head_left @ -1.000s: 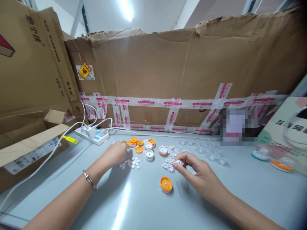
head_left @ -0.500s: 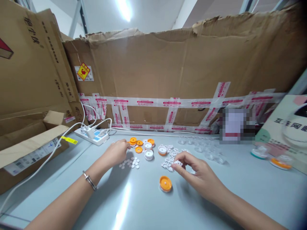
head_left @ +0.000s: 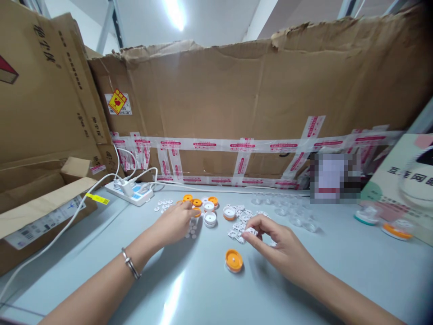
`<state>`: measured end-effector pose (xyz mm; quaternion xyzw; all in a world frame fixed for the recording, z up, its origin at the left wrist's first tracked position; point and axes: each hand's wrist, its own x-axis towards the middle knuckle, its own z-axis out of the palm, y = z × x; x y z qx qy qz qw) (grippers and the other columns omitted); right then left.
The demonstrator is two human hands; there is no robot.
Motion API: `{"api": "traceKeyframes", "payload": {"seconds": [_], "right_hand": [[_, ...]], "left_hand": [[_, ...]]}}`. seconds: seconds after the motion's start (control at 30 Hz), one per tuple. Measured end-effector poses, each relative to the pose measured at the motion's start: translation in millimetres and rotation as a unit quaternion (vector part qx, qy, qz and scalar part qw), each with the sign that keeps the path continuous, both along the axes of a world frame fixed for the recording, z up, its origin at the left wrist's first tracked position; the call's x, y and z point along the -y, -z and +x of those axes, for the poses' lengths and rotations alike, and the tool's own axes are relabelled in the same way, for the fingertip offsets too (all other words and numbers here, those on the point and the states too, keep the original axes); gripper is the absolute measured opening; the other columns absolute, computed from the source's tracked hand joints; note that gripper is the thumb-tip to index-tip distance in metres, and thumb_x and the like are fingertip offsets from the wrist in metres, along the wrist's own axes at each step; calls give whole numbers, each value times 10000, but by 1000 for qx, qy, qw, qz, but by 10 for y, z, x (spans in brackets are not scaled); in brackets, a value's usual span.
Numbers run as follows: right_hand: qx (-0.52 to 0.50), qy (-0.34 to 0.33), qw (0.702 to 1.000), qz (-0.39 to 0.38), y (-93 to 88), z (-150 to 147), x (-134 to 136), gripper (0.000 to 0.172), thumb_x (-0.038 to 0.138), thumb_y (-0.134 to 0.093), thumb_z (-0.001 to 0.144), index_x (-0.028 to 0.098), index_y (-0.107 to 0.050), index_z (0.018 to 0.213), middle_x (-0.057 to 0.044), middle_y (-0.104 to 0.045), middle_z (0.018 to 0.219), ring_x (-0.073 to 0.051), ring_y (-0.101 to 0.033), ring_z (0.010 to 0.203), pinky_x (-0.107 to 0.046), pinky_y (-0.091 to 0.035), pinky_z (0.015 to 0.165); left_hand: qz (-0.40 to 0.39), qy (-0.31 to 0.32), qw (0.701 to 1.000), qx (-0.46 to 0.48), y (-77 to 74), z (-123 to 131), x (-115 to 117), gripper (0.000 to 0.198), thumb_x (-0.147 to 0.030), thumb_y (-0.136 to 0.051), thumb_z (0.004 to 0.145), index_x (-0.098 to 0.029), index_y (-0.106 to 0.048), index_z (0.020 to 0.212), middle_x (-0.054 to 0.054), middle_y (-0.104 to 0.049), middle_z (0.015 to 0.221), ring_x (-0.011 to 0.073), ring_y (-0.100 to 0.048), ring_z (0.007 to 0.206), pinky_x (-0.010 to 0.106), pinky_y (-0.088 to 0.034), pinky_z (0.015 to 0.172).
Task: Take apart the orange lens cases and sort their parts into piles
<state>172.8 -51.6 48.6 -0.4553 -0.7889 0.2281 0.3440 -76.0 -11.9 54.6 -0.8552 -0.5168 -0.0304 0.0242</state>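
Observation:
My left hand [head_left: 176,221] reaches over the small white discs, its fingers closed at the rim of a flat orange disc [head_left: 196,212]; the thumb is hidden. Other orange discs [head_left: 187,198] lie just beyond. In my right hand [head_left: 272,234] a white openwork plastic piece [head_left: 251,231] is pinched between thumb and index finger, above a pile of similar white pieces [head_left: 241,218]. Between the hands stand white round cases [head_left: 209,219] and a white case on an orange base [head_left: 229,212]. Nearer me rests an orange wheel-like part [head_left: 233,260] with a white underside.
Small white discs [head_left: 164,205] lie behind my left hand. Clear domes [head_left: 297,218] are spread at the back right, with two domed assemblies [head_left: 397,228] farther right. A power strip [head_left: 131,192] with cables, an open carton [head_left: 43,212] and a cardboard wall [head_left: 216,99] border the table.
My left hand has moved right and toward me, from beside the orange stack to the nearer flat orange disc, uncovering white discs behind it. My right hand stays put with its white piece.

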Motion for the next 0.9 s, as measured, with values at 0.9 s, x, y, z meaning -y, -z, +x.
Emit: {"api": "traceKeyframes", "payload": {"seconds": [0.9], "right_hand": [[-184,-35,967,-172,104,-167,-11,227,296,-559,735,270,-710,903,-16,-714,850,-220,-638,842,-351,-490,801]], "left_hand": [[17,147,914,377,157,584,391,251,-242,-561,800,-198,-583,1046,26,-677,837,127,-620,722,237,-491,668]]}}
